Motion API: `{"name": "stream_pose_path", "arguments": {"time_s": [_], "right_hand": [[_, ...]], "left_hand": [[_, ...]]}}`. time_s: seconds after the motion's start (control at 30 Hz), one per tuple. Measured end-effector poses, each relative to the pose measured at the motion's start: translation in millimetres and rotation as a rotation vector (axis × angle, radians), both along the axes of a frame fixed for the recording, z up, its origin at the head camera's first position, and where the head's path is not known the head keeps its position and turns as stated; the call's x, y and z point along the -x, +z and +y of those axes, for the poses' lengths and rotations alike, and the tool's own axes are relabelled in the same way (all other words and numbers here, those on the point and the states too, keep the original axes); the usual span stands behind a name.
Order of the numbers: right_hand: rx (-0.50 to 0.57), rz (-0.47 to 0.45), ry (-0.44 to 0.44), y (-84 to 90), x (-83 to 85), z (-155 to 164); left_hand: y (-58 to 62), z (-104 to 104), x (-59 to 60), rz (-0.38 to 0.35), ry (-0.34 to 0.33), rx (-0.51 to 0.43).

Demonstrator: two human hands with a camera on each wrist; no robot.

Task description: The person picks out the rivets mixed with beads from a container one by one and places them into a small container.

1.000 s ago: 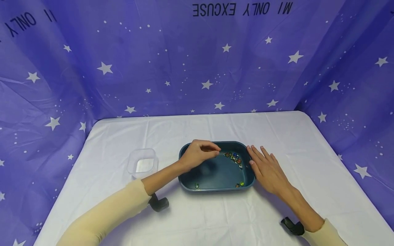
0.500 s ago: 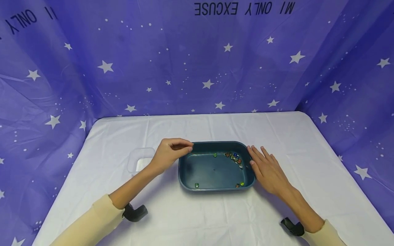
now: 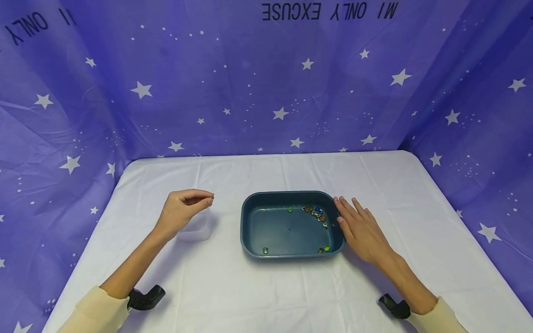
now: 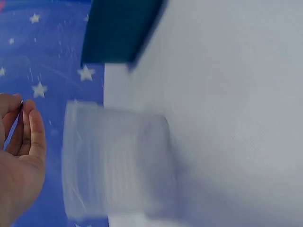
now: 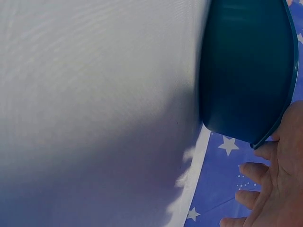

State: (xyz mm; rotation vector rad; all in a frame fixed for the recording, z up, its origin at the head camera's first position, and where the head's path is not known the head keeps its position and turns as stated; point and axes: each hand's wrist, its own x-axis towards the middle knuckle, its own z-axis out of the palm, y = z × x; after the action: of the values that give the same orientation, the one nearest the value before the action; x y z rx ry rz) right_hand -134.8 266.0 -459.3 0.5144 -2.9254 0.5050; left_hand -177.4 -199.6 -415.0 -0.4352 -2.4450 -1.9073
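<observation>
My left hand [image 3: 179, 215] hovers over the clear plastic box [image 3: 196, 235], thumb and fingertips pinched on a small marble that is almost wholly hidden. In the left wrist view that box [image 4: 118, 163] stands beside and apart from the fingers. Marbles [image 3: 318, 210] of several colours cluster at the far right of the dark teal tray [image 3: 291, 257]. A green marble [image 3: 290, 210] lies left of the cluster, and another green marble [image 3: 265, 250] near the front left. My right hand [image 3: 366, 236], fingers outstretched, touches the tray's right rim.
A white cloth [image 3: 266, 296] covers the table. Behind and at both sides hangs a purple-blue curtain [image 3: 250, 92] with white stars. A black wrist camera mount [image 3: 146, 298] sits under the left forearm, another mount [image 3: 394, 306] under the right.
My left hand has moved left from above the tray to above the clear box, fingers still pinched. The right hand and the tray have stayed in place.
</observation>
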Motion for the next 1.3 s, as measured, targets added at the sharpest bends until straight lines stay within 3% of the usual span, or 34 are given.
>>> {"name": "stream_pose_path", "arguments": {"time_s": [0.17, 0.33, 0.7, 0.93, 1.3], "right_hand": [[-0.015, -0.001, -0.003, 0.9, -0.4, -1], [-0.037, -0.001, -0.011, 3.0, -1.8, -2], [-0.049, 0.043, -0.005, 1.9, -2.2, -1], [-0.076, 0.055, -0.012, 1.6, -2.0, 0], [-0.089, 0.059, -0.023, 3.0, -2.3, 0]], "left_hand": [[-9.2, -24, -5.5, -0.029, 0.037, 0.093], [-10.1, -34, -9.0, -0.034, 0.056, 0.165], [-16.3, -33, -7.0, 0.077, 0.076, 0.386], [-17.5, -31, -8.1, 0.132, 0.056, 0.424], [-16.6, -29, -7.4, 0.119, 0.049, 0.449]]}}
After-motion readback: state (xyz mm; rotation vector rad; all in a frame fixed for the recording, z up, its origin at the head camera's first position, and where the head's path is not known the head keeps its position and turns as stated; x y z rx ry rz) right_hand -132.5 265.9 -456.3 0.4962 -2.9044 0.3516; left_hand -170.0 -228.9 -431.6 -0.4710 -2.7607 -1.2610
